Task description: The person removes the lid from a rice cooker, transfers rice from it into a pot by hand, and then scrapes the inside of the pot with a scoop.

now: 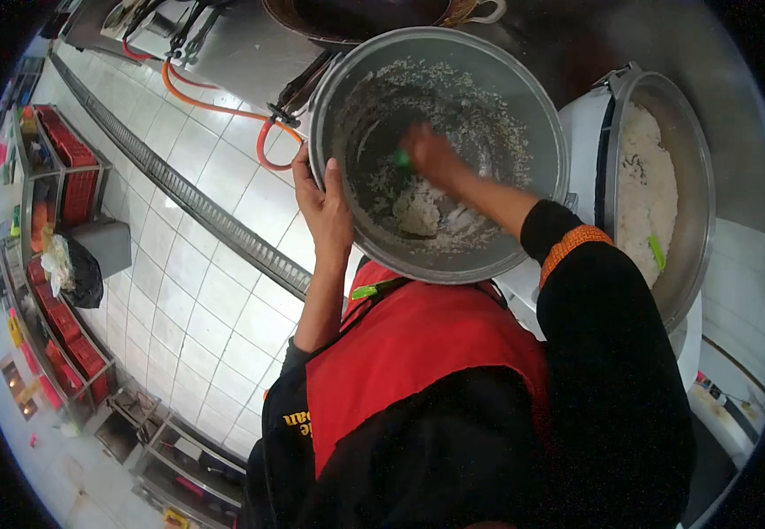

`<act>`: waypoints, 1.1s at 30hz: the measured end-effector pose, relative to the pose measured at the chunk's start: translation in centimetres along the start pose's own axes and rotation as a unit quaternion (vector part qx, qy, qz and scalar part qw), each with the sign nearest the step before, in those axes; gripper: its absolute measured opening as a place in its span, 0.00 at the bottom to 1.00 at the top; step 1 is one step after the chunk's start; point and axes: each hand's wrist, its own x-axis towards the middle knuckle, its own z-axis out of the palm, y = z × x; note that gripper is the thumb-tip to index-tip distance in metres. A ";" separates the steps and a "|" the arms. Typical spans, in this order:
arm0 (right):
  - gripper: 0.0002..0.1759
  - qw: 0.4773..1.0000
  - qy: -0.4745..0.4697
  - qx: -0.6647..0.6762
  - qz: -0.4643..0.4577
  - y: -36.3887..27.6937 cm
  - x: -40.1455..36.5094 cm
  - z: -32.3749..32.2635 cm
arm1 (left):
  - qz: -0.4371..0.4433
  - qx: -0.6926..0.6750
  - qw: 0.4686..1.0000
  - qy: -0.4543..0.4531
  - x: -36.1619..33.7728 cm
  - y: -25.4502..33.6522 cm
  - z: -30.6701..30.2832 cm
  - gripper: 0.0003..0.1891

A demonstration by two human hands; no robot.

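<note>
A large grey metal pot (548, 106) is tipped toward me, its inner wall dotted with stuck rice grains. My left hand (325, 207) grips its left rim, thumb over the edge and fingers on the outer side. Down inside the pot, my right hand (431, 157) is closed and smeared by motion. A small green object (403, 160) shows at its fingers; I cannot tell what kind it is. Just below that hand, a clump of white rice (417, 212) lies against the pot's inside.
To the right stands a second large metal pot (698, 212) of cooked rice (642, 189) with a bright green utensil (656, 253) in it. A dark wok (356, 18) sits at the top. Orange hose (197, 104) runs left, above a floor drain grate (179, 181). Red crates (81, 189) fill shelves.
</note>
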 end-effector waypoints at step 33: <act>0.19 0.962 0.108 -0.114 0.224 4.0 4.6 -0.5 | -0.001 -0.002 1.000 0.003 0.3 0.1 0.2 0.15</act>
